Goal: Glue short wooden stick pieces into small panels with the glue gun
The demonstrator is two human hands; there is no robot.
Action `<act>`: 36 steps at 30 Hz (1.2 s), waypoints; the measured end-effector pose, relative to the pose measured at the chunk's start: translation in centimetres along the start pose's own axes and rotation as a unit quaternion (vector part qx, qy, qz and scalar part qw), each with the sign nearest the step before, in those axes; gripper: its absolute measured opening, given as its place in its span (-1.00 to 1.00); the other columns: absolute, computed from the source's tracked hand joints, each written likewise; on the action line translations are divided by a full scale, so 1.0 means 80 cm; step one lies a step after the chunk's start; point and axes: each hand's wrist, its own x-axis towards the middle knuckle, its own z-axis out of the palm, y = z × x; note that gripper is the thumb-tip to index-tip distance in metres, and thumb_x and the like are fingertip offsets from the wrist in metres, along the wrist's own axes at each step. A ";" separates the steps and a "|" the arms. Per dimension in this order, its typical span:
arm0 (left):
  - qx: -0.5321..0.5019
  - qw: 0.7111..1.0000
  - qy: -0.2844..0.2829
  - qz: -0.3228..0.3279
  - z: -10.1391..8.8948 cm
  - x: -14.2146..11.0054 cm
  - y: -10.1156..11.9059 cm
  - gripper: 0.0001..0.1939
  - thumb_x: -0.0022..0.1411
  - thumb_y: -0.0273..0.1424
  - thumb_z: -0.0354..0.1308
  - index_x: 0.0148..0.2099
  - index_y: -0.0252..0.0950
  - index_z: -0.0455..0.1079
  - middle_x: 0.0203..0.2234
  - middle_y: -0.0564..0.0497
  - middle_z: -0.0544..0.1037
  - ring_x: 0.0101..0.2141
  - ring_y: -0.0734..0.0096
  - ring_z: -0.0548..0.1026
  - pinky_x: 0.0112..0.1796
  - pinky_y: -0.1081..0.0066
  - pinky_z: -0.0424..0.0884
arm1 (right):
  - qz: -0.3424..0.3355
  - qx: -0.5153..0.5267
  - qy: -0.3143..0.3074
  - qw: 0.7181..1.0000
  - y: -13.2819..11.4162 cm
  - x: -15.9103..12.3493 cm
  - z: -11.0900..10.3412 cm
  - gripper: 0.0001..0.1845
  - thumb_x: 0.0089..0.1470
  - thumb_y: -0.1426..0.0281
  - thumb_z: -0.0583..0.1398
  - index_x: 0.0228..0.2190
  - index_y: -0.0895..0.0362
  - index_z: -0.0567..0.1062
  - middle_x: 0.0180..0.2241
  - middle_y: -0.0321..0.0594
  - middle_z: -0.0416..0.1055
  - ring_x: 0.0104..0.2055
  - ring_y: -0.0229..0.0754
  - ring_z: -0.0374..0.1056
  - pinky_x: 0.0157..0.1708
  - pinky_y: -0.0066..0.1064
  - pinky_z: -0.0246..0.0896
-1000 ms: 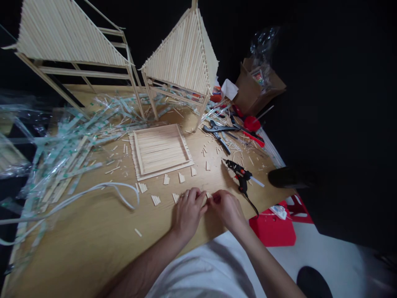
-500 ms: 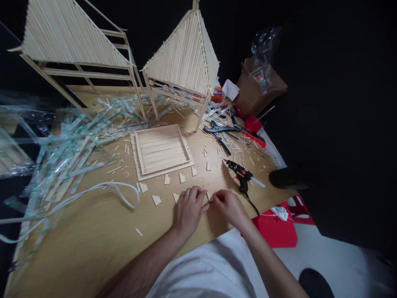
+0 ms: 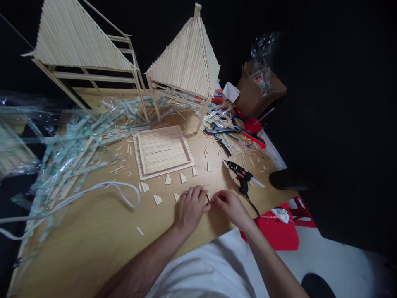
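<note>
My left hand [image 3: 190, 207] and my right hand [image 3: 228, 205] meet at the near edge of the wooden table [image 3: 93, 231], fingertips pinched together on a small bundle of short wooden sticks [image 3: 209, 196]. Other small stick bundles [image 3: 156, 199] lie in a row just beyond my hands. A flat square stick panel [image 3: 163, 150] lies further back. A black glue gun [image 3: 240, 174] rests to the right of my right hand.
Two stick-roofed frame models [image 3: 186, 62] stand at the back. Clear plastic wrappers [image 3: 68, 145] and a white cable [image 3: 93, 192] cover the left side. Black pliers [image 3: 221, 131], red tools and a cardboard box [image 3: 259, 89] sit at the back right. A red object [image 3: 276, 231] lies below the table edge.
The view has shifted slightly. Both hands stay together at the same spot on the small sticks, fingers adjusting only a little.
</note>
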 end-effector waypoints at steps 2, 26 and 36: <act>0.003 1.000 0.005 0.001 0.001 0.000 0.000 -0.67 0.14 -0.29 0.24 -0.07 -0.25 0.33 -0.17 -0.01 0.43 -0.19 0.23 0.38 -0.29 0.29 0.29 | -0.005 0.013 -0.001 1.000 0.001 0.000 0.000 -0.76 0.04 0.38 0.08 -0.47 0.18 0.52 -0.45 -0.18 0.54 -0.42 -0.19 0.38 -0.42 -0.46 0.15; -0.654 0.715 0.041 -0.246 -0.043 0.017 -0.042 -0.71 -0.03 -0.19 0.32 -0.29 -0.25 0.47 -0.32 0.02 0.36 -0.37 0.46 0.28 -0.34 0.46 0.21 | -0.038 0.119 0.020 0.992 -0.017 -0.010 -0.013 -0.69 0.08 0.22 0.13 -0.34 0.19 0.54 -0.38 -0.14 0.53 -0.36 -0.14 0.39 -0.37 -0.41 0.23; -0.813 0.511 0.019 -0.278 -0.072 0.025 -0.065 -0.55 0.09 0.01 0.11 -0.33 -0.34 0.33 -0.39 0.00 0.32 -0.47 0.55 0.19 -0.50 0.52 0.12 | -0.095 0.070 0.017 0.993 -0.033 -0.012 -0.017 -0.73 0.02 0.20 0.20 -0.49 0.14 0.54 -0.52 -0.21 0.50 -0.47 -0.16 0.35 -0.47 -0.42 0.21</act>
